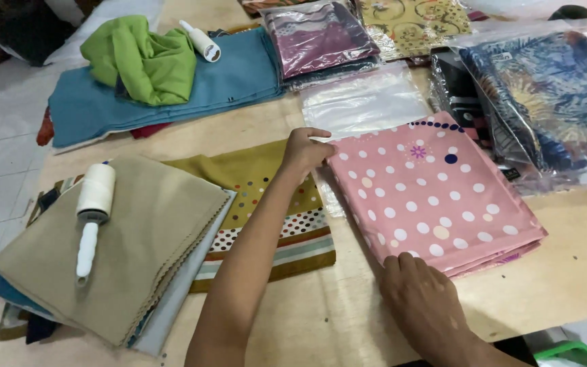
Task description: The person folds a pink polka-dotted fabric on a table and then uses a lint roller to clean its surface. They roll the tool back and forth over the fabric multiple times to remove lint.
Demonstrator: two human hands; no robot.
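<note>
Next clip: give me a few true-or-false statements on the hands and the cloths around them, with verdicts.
1. The left hand touches the far corner of the pink dotted cloth. True.
2. The right hand holds the lint roller. False: the roller lies on the beige cloth; the hand rests at the pink cloth's near edge.
3. A green cloth lies on the blue cloth. True.
4. The pink cloth is striped. False: dotted.
</note>
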